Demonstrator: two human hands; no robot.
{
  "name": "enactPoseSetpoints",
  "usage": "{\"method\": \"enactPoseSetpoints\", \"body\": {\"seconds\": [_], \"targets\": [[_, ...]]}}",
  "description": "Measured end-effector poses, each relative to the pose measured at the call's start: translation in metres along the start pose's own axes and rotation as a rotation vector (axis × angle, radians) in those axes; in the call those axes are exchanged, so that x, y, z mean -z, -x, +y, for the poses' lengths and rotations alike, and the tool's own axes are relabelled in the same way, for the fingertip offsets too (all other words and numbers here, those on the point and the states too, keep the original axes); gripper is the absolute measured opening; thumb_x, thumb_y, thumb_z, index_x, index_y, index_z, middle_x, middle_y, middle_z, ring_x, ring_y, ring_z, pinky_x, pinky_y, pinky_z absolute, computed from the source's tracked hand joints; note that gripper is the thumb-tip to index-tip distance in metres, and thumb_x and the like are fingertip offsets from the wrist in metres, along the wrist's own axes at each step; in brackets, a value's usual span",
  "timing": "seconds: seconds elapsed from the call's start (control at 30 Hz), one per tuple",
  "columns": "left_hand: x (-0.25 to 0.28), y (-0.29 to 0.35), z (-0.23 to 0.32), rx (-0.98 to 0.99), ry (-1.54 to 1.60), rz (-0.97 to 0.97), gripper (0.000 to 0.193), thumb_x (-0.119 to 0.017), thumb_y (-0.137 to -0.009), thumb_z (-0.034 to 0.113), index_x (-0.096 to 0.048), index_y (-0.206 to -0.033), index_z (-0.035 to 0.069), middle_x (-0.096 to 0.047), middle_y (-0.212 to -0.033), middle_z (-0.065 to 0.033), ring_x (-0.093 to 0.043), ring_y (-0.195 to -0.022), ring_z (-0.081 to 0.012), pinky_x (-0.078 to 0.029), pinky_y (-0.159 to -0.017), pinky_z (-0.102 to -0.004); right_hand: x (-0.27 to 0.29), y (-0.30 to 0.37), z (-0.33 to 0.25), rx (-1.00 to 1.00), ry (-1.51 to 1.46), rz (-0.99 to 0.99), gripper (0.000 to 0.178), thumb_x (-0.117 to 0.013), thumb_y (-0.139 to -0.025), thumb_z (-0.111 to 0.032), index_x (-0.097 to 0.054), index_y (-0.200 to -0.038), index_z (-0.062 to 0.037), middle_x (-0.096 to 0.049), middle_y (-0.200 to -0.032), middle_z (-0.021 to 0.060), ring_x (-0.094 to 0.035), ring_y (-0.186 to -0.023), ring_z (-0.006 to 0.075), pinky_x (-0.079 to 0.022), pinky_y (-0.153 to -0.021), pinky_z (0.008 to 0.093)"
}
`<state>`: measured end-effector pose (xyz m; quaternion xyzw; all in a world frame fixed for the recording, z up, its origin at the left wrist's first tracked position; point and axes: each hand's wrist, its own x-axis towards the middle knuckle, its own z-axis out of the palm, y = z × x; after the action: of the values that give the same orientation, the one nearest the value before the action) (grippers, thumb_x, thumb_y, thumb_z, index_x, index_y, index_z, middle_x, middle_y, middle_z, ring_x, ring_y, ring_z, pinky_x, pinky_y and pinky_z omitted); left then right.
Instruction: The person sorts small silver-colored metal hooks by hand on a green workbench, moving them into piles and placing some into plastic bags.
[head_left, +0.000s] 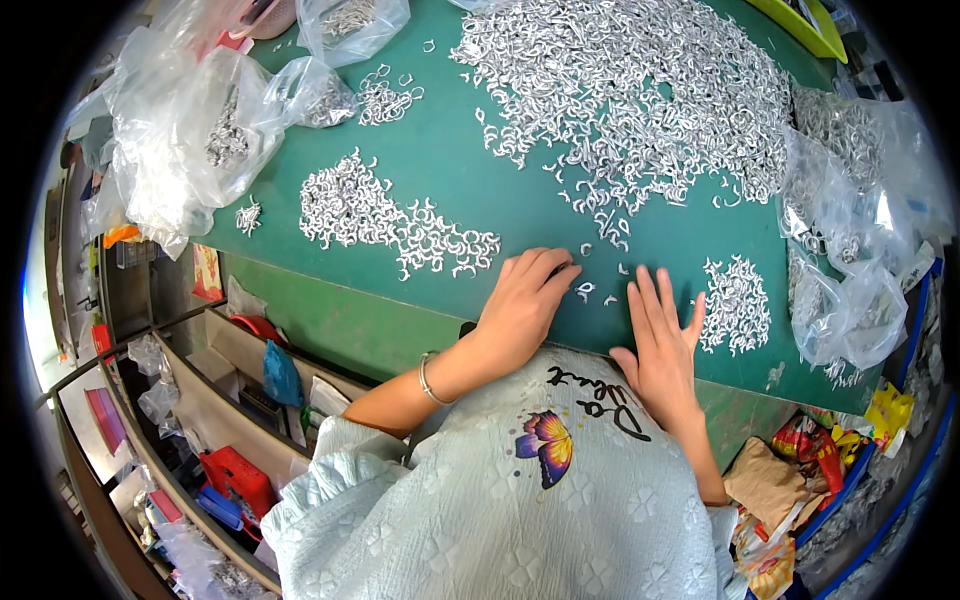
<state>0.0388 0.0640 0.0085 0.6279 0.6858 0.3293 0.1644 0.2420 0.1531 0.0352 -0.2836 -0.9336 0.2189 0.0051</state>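
Note:
My left hand (525, 300), a bangle at its wrist, rests at the near edge of the green tabletop (420, 290). Its fingers are curled with the tips drawn together; what they pinch, if anything, is hidden. Flat on the table lies my right hand (660, 335), fingers stretched out and holding nothing, its outer side by a small pile of silver metal hooks (736, 305). A few loose silver hooks (585, 290) lie between my two hands. Left of my left hand spreads another pile of curved silver hooks (350, 205), thinning out toward the hand.
A large heap of silver hooks (640, 90) covers the far table. Clear plastic bags of metal parts (220, 130) stand at the left, more plastic bags (850, 240) at the right. A yellow-green tray (805, 28) sits far right. Below the left edge are drawers (230, 370).

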Motion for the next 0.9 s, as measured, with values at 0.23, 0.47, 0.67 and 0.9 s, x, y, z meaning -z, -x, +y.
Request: {"method": "enactPoseSetpoints", "body": {"seconds": [0.23, 0.47, 0.67, 0.9], "targets": [[-0.008, 0.023, 0.010, 0.018, 0.134, 0.039, 0.034, -0.072, -0.075, -0.002, -0.063, -0.107, 0.001, -0.060, -0.106, -0.0108, -0.060, -0.091, -0.0277, -0.050, -0.076, -0.0372, -0.004, -0.002, -0.008, 0.015, 0.081, -0.123, 0.072, -0.071, -0.080, -0.032, -0.045, -0.142, -0.0060, -0.034, -0.154, 0.0027, -0.021, -0.146, 0.0305, -0.014, -0.108, 0.0719], [-0.022, 0.021, 0.018, 0.155, 0.346, 0.106, 0.033, -0.070, -0.076, -0.005, -0.064, -0.108, 0.001, -0.061, -0.105, -0.0129, -0.061, -0.091, -0.0296, -0.052, -0.077, -0.0365, -0.011, 0.011, -0.005, 0.097, 0.076, -0.118, 0.073, -0.070, -0.079, -0.034, -0.045, -0.142, -0.0081, -0.034, -0.154, 0.0019, -0.022, -0.145, 0.0307, -0.016, -0.107, 0.0724], [-0.007, 0.005, 0.004, -0.015, 0.087, 0.052, 0.036, -0.063, -0.076, -0.008, -0.065, -0.110, 0.003, -0.058, -0.110, -0.0120, -0.055, -0.101, -0.0300, -0.045, -0.087, -0.0407, -0.024, 0.021, 0.000, 0.140, 0.017, -0.076, 0.074, -0.071, -0.079, -0.033, -0.043, -0.142, -0.0049, -0.033, -0.155, 0.0058, -0.026, -0.145, 0.0284, -0.018, -0.107, 0.0711], [-0.004, 0.000, -0.003, -0.018, 0.010, 0.044, 0.027, -0.067, -0.076, -0.001, -0.068, -0.103, 0.005, -0.057, -0.102, -0.0077, -0.055, -0.096, -0.0250, -0.038, -0.079, -0.0358, -0.025, 0.007, -0.008, 0.244, -0.007, -0.119, 0.070, -0.071, -0.078, -0.028, -0.046, -0.139, -0.0046, -0.035, -0.153, 0.0089, -0.029, -0.143, 0.0292, -0.023, -0.112, 0.0596]]}}
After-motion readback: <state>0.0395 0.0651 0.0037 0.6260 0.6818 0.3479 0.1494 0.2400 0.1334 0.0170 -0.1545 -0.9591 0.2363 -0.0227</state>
